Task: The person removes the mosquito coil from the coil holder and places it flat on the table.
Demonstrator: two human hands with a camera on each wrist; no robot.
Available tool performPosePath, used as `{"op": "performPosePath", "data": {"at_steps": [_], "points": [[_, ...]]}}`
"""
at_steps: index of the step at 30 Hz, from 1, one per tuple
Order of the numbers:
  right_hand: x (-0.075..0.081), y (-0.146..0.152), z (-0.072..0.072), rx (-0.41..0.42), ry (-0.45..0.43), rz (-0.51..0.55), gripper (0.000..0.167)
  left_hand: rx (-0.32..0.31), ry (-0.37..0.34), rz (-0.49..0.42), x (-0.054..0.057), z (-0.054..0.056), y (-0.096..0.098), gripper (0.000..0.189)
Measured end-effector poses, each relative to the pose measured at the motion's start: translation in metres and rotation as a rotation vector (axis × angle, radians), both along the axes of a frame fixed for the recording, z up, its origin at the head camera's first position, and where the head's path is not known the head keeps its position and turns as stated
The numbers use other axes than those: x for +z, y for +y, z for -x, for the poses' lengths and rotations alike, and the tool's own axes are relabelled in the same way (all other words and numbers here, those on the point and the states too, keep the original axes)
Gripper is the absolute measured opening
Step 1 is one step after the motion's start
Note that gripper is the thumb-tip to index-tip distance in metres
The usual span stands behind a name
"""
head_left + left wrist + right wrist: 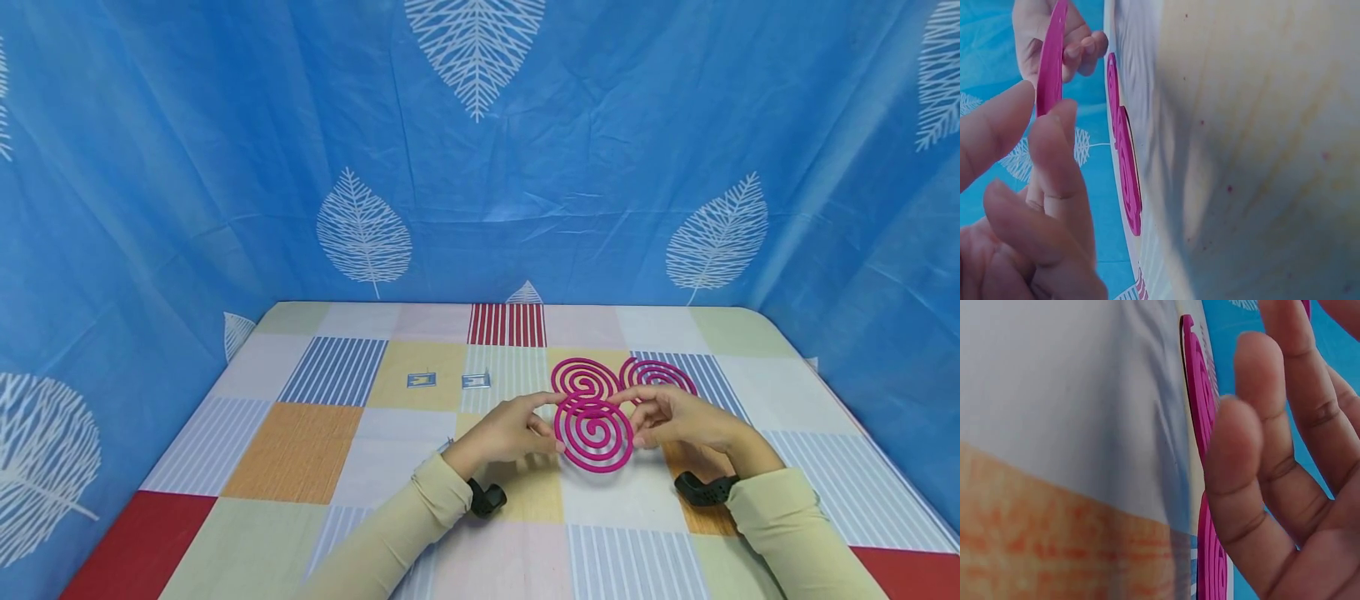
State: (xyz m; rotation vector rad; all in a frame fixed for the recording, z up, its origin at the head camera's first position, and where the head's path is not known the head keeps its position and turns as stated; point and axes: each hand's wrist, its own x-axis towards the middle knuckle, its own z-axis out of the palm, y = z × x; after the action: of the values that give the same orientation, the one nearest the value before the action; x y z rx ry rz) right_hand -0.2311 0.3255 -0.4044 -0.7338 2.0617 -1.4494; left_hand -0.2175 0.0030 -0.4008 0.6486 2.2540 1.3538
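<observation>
A magenta mosquito coil (595,430) is held up over the table between both hands. My left hand (510,429) pinches its left edge; in the left wrist view the coil (1052,59) stands edge-on between thumb and fingers. On the opposite edge, my right hand (686,417) grips with thumb and forefinger, its other fingers loosely curled. Only a sliver of this coil shows in the right wrist view. Behind it, one more coil (584,385) lies on the table, partly covered by the raised one. A third coil (663,365) lies to its right, partly hidden by my right hand.
Two small metal coil stands (422,380) with upright prongs lie left of the coils. Something similar shows partly behind my left wrist. A patchwork cloth (300,450) covers the table, and a blue leaf-patterned curtain (525,183) hangs along the back and sides.
</observation>
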Motion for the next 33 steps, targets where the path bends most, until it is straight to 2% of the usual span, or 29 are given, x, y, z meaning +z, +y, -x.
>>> {"op": "performPosePath", "data": {"at_steps": [6, 16, 22, 33], "points": [[-0.002, 0.002, 0.001, 0.021, -0.009, -0.01, 0.06, -0.012, -0.053, 0.009, -0.001, -0.001, 0.001, 0.071], [-0.007, 0.006, 0.004, 0.08, -0.087, -0.002, 0.06, -0.031, -0.127, 0.035, -0.004, -0.004, 0.002, 0.071], [-0.013, 0.01, 0.006, 0.143, -0.087, 0.013, 0.056, -0.055, -0.121, 0.069, -0.006, -0.004, 0.004, 0.068], [-0.015, 0.01, 0.006, 0.18, -0.092, 0.009, 0.048, -0.075, -0.109, 0.091, -0.008, -0.005, 0.004, 0.057]]}}
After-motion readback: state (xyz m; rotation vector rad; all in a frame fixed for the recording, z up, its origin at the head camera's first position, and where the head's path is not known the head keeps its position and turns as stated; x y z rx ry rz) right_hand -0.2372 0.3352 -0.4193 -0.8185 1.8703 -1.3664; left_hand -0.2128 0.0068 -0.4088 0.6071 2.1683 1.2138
